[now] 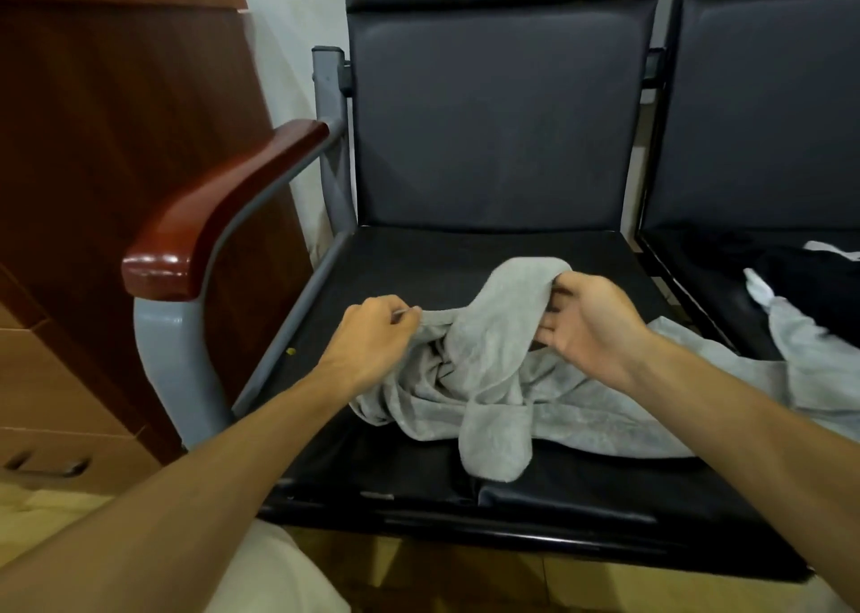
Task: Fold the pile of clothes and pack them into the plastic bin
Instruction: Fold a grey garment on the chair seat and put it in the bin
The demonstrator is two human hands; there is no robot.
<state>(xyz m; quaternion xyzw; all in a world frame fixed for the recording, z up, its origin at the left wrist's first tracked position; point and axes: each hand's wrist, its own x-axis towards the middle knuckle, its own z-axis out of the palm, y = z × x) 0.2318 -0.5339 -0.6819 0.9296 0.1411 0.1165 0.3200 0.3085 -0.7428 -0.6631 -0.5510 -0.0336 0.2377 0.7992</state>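
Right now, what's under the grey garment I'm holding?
The grey garment lies crumpled on a black chair seat, which shows all around it. Both the left hand and right hand grip its upper folds. Whatever lies directly beneath the fabric is covered.

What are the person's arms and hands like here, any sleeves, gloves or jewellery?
Both forearms are bare right up to the picture's lower edge, so no sleeve shows. The left hand and right hand wear no gloves, and no watch, ring or bracelet is visible on them.
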